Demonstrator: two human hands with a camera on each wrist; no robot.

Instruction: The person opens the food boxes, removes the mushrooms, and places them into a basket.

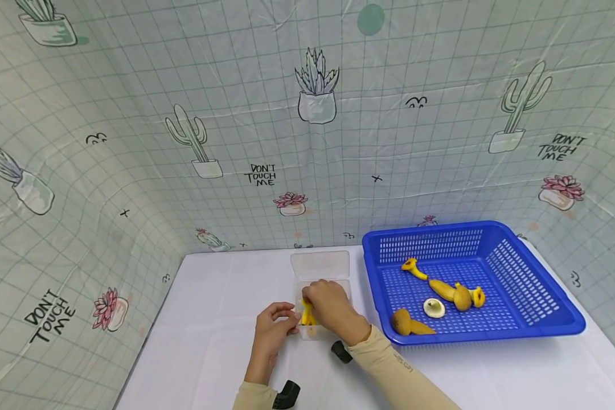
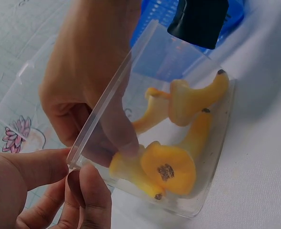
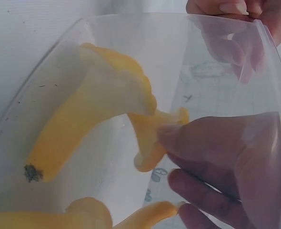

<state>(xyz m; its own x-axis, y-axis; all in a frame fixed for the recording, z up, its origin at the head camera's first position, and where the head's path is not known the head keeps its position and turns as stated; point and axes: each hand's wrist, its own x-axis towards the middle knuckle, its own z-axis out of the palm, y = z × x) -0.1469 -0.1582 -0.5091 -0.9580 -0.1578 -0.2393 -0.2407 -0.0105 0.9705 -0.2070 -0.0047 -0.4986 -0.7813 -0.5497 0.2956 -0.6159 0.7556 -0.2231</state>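
A clear plastic box (image 1: pixel 325 333) stands on the table in front of me, its lid (image 1: pixel 321 265) folded back behind it. My left hand (image 1: pixel 274 330) pinches the box's rim at its left corner, thumb on one side and fingers on the other. Reaching down inside the box, my right hand (image 1: pixel 332 307) holds a small yellow mushroom (image 3: pixel 147 138) between thumb and fingers. Several other yellow mushrooms lie in the box, among them one with a curved stem (image 2: pixel 197 98) and one with a dark-centred cap (image 2: pixel 169 169).
To the right stands a blue plastic basket (image 1: pixel 497 336) with perforated walls. It holds yellow mushrooms (image 1: pixel 414 269), brownish ones (image 1: pixel 401 322) and a pale round cap (image 1: pixel 434 308). Black wrist cameras (image 1: pixel 341 352) sit on both forearms. A printed cloth (image 1: pixel 318 154) hangs behind the white table (image 1: pixel 205 319).
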